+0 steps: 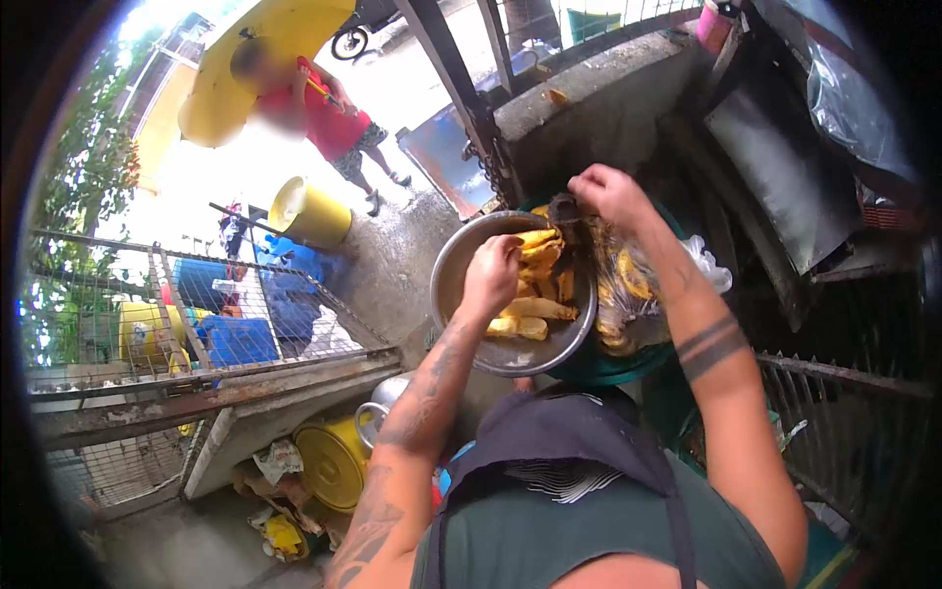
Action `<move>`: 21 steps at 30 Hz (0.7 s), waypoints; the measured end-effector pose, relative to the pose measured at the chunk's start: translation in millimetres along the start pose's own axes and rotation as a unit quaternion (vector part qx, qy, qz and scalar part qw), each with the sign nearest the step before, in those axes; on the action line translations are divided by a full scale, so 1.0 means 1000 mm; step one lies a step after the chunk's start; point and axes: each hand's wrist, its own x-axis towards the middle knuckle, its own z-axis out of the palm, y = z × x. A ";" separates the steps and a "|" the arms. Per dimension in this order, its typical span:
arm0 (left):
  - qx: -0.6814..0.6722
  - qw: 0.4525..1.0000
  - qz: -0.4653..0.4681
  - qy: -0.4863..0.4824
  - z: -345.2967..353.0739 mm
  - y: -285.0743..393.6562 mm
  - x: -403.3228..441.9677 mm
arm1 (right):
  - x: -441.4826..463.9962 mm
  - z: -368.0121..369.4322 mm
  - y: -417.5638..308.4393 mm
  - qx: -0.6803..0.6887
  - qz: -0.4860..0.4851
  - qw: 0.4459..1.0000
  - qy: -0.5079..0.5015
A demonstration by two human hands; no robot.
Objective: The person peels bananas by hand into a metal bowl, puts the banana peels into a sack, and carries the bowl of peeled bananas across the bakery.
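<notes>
In the head view, the only feed I have, I look down on both arms meeting over a round grey metal basin whose right side overlaps a wide green tub. I judge it is set there so that both vessels stay within easy reach. Inside the basin lie pale yellow, banana-like pieces, roughly side by side, perhaps so each can be picked up singly. My left grip is nearly closed, fingertips bunched on the end of a bright yellow, elongated piece at the basin's upper part, seemingly to steady it. My right grip has its fingers curled in just above a limp, dark brown scrap by the basin's far right rim; I cannot tell whether it has hold of that. Over the tub, a heap of brown-and-yellow, peel-like pieces sits with what looks like clear plastic about it, probably kept apart from the paler ones. A crumpled white plastic bag lies near its right edge.
</notes>
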 end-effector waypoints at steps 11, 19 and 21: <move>0.160 0.976 0.078 -0.124 0.012 0.007 0.041 | -0.044 0.057 -0.001 -0.147 -0.153 0.962 0.172; -0.102 0.980 0.038 -0.166 -0.017 0.052 0.047 | -0.082 0.016 -0.043 -0.065 -0.221 0.948 0.221; -0.168 0.971 0.042 -0.165 -0.006 0.042 0.054 | -0.080 0.012 -0.043 -0.070 -0.227 0.947 0.215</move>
